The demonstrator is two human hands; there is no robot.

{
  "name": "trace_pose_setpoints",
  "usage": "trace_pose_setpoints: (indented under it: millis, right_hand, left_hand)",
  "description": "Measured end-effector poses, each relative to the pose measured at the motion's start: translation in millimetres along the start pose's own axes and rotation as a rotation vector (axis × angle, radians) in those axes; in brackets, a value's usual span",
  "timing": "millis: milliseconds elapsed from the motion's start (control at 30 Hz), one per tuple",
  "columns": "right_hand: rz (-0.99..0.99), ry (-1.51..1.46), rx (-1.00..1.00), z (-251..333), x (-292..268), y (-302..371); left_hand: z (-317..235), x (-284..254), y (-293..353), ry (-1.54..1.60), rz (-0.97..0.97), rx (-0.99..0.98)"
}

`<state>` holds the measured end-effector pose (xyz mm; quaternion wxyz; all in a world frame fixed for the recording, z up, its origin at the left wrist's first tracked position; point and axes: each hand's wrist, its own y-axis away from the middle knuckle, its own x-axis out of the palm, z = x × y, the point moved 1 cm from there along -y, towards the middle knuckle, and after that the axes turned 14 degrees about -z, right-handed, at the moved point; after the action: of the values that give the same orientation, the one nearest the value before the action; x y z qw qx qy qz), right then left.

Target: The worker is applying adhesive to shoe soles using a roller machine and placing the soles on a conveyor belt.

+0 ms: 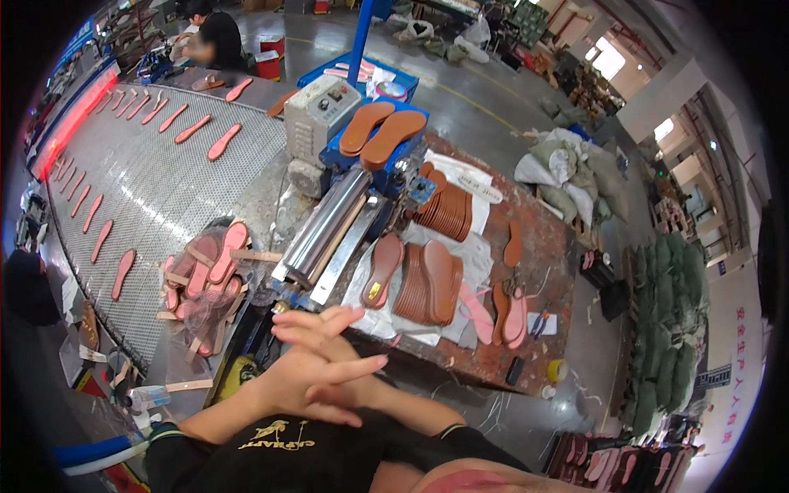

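Observation:
My left hand [302, 376] reaches in from the lower left, its fingers stretched to the right, holding nothing. Behind it my right hand [319, 338] crosses over from the right, fingers spread and bare, and the two hands overlap in front of my chest. Just beyond them is a machine with a shiny metal roller [327, 223]. Two brown soles [393, 140] lie on its blue top. To the right of the roller, a row of brown soles [425, 283] stands packed on white sheeting, with a single dark brown sole [383, 269] beside it.
Left of the roller, pink soles and straps lie heaped in clear plastic [205, 287]. A mesh conveyor [177, 209] carries rows of pink soles. Pink sandal pieces [515, 319], a yellow tape roll [557, 370] and a black block [515, 370] sit on the worn table. Another person [220, 41] works at the far left.

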<state>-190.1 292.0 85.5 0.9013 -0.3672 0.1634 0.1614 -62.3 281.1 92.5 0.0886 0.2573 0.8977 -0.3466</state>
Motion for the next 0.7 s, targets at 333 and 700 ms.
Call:
trace_pose_setpoints:
  millis: [333,700]
  right_hand:
    - [-0.487,-0.401,0.305,-30,23,-25]
    - [-0.632,-0.066,-0.041,-97,56,-72]
  left_hand:
    - [22,-20,-6,-0.065,-0.079,-0.042]
    - [74,-72,-2,0.159,0.057,-0.213]
